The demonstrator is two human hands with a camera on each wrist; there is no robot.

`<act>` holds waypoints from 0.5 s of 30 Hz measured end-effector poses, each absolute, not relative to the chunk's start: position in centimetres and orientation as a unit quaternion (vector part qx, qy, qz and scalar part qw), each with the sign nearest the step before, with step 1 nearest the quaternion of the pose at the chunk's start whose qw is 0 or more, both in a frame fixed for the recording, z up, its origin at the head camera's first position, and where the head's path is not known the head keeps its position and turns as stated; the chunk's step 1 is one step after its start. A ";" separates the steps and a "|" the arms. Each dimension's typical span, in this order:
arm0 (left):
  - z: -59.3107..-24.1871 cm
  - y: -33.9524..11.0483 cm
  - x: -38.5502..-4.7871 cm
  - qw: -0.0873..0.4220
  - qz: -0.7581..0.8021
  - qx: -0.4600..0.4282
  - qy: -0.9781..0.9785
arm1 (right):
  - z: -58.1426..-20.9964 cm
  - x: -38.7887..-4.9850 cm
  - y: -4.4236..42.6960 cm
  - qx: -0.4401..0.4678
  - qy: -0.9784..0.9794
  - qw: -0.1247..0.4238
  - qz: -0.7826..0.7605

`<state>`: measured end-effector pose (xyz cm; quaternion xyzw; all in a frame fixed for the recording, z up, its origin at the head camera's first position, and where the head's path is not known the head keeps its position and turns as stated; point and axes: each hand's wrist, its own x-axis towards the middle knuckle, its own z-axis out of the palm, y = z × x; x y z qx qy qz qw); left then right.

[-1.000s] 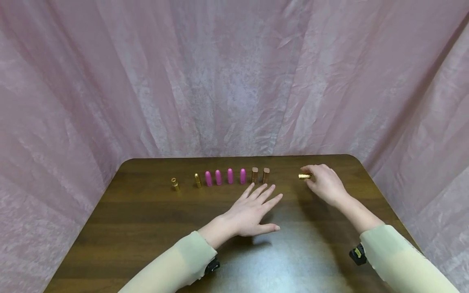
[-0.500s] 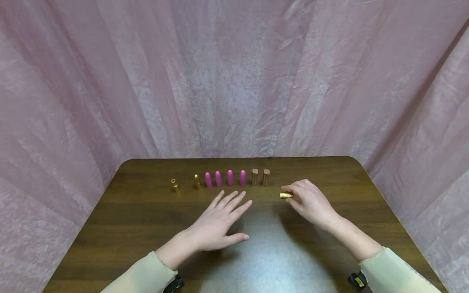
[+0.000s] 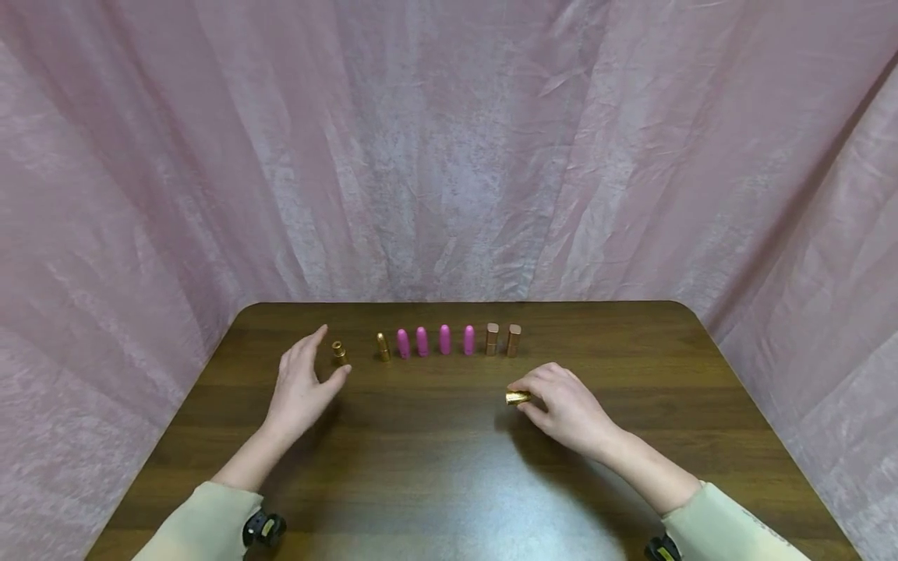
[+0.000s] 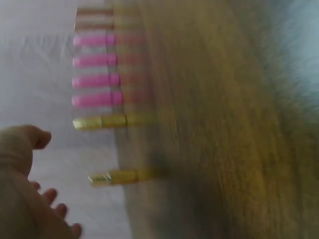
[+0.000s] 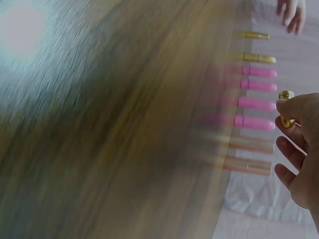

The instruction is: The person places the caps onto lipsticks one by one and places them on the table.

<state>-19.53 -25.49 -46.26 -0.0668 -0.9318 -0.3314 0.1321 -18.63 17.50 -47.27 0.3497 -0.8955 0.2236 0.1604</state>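
My right hand pinches a gold lipstick cap between thumb and fingers, above the table near its middle; the right wrist view shows the cap's patterned surface. An open gold lipstick tube with a narrower neck stands upright at the left end of a row. My left hand is beside that tube, thumb and fingers spread apart and holding nothing. To the tube's right stands a closed, round-topped gold lipstick.
Several pink lipsticks and two square copper-brown lipsticks continue the upright row along the back of the wooden table. Pink curtains hang behind the table and at its sides.
My left hand has swung left, from in front of the pink and brown lipsticks to beside the open gold tube. My right hand has carried the gold cap left and nearer to me.
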 end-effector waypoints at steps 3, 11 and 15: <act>-47.1 -26.8 -21.2 0.082 -0.380 0.005 -0.921 | -47.6 -18.5 16.5 0.356 -0.894 0.157 0.221; -49.9 -28.0 -24.5 0.058 -0.316 0.046 -0.946 | -47.9 -18.1 14.5 0.374 -0.891 0.132 0.221; -50.3 -27.7 -24.9 0.037 -0.306 0.064 -0.949 | -47.9 -17.9 14.4 0.372 -0.893 0.124 0.219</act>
